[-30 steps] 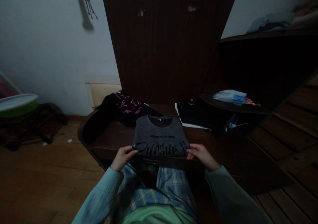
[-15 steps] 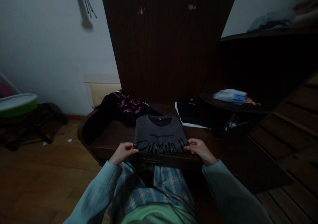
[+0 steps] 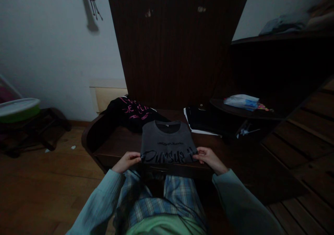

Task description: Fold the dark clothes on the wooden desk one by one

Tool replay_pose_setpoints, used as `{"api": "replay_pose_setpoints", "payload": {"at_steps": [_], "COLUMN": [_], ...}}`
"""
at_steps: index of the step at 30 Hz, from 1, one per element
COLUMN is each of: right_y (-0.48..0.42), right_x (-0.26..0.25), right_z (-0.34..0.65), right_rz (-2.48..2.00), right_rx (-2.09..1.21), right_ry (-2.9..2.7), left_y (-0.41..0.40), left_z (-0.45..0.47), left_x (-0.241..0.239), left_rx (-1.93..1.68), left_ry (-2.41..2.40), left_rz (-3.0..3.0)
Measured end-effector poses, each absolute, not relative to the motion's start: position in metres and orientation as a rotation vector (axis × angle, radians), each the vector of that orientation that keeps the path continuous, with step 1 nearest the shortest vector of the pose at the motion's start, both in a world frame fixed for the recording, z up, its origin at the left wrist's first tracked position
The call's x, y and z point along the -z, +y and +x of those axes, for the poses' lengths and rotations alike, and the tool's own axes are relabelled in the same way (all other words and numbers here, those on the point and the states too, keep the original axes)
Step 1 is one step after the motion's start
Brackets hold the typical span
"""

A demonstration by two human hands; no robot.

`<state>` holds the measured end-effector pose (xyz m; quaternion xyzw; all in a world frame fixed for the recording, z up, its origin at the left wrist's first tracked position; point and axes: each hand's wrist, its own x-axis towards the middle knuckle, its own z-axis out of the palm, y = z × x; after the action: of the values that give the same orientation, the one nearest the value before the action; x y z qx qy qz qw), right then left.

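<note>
A dark grey T-shirt [image 3: 168, 137], folded into a compact shape with black lettering on its front, lies on the dark wooden bench [image 3: 111, 144]. Its round neckline points away from me. My left hand [image 3: 127, 161] is closed at the shirt's near left corner, fingertips pinched at the edge. At the near right corner, my right hand [image 3: 208, 158] pinches the fabric between thumb and fingers. Behind the shirt on the left rests a black garment [image 3: 133, 113] with pink lettering.
A dark folded item [image 3: 203, 118] with something white beneath it lies at the back right. Plastic packets [image 3: 241, 102] sit on a curved shelf [image 3: 221, 105]. A tall wooden panel [image 3: 174, 54] rises behind the bench. On the far left is a green-and-white tub [image 3: 19, 110] on a dark stand.
My left hand has shifted slightly left, its fingertips now at the shirt's edge rather than over it. My right hand stays at its corner. The shirt is nearly unmoved.
</note>
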<state>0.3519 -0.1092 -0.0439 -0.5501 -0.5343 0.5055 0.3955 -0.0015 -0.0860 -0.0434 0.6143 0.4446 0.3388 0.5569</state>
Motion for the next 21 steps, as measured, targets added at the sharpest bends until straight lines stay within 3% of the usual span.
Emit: {"api": "replay_pose_setpoints", "payload": {"at_steps": [21], "right_y": [-0.111], "right_x": [0.048], "right_z": [0.355], "right_rz": [-1.339], "right_rx": [-1.121], "right_ry": [-1.050], "left_y": [-0.108], "left_z": [0.012], "left_x": [0.011], "left_rx": [-1.367], "left_ry": [1.313], "left_rz": [1.369]}}
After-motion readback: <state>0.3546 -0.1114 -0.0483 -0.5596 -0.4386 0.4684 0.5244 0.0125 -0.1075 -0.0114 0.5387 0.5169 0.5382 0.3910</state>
